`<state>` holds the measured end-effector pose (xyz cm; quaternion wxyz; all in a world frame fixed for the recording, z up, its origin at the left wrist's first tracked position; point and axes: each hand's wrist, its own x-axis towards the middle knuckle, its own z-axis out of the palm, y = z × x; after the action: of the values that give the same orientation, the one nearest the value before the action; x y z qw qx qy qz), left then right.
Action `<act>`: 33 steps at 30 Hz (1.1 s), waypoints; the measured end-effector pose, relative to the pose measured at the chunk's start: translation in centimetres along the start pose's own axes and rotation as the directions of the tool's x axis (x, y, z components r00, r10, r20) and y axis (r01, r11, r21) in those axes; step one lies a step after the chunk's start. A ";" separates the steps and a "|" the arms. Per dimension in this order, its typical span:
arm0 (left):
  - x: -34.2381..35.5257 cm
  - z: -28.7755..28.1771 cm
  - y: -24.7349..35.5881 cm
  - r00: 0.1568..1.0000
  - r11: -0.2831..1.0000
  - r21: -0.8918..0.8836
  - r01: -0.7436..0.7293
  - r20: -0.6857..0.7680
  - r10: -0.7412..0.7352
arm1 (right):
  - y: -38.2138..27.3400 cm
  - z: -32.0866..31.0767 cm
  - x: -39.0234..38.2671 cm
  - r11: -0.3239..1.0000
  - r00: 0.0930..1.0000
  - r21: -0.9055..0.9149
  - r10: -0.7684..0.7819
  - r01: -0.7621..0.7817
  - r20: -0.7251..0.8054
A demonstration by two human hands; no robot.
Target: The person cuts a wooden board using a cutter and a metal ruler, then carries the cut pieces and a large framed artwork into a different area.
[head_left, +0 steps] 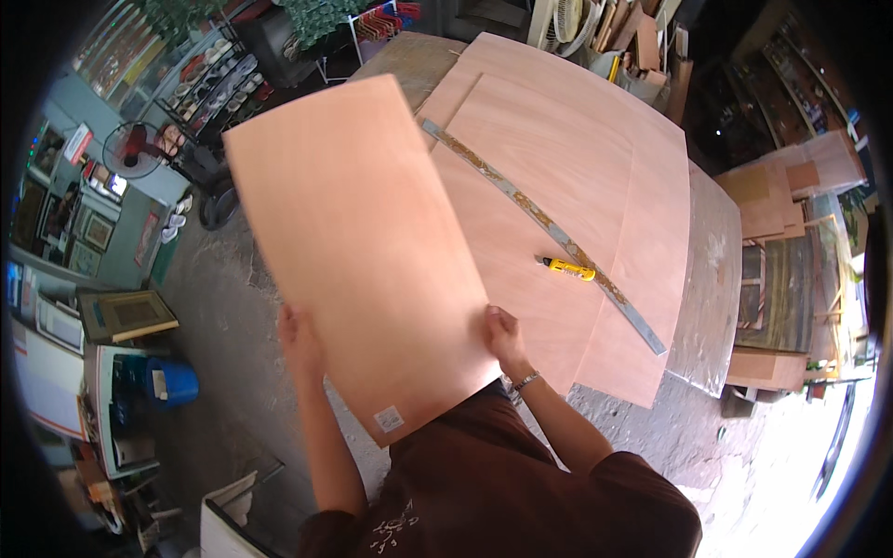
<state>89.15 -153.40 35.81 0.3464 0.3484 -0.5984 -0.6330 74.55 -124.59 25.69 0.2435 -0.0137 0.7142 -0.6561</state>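
A thin plywood sheet [358,232], pale brown with a small white sticker near its lower corner, is held up in front of my body. My left hand [299,339] grips its left edge and my right hand [504,337] its right edge, both in the lower half; the fingers behind the sheet are hidden. To the right, larger plywood sheets [567,167] lie stacked on a worktable. Across them runs a long, rust-stained metal ruler [549,228]. Beside the ruler lies a yellow utility knife [568,269], its tip pointing left.
Worn tabletop [709,279] shows beyond the stack's right side. At the left stand a floor fan [135,149], a blue bin [174,382] and a picture frame [126,314]. Boards [781,288] lean at the right. A shoe rack [219,84] stands at the far left.
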 end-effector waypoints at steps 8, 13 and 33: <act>4.8 0.8 -12.3 0.750 0.884 0.365 0.291 0.487 -0.447 | 4.5 -0.1 1.3 0.996 0.853 -0.083 -0.067 0.028 -0.517; 6.0 -1.2 -15.4 0.683 0.813 0.341 0.472 0.442 -0.582 | 6.3 0.7 3.0 0.998 0.789 0.048 0.057 -0.035 -0.611; 22.9 -11.8 -19.2 0.685 0.702 0.429 0.568 0.226 -0.692 | 1.6 12.9 21.5 0.973 0.569 0.023 0.153 -0.229 -0.808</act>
<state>87.00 -178.25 15.53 -0.0785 0.4609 -0.5884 -0.6597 60.85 -143.66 16.80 -0.0367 0.3508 0.7709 -0.5304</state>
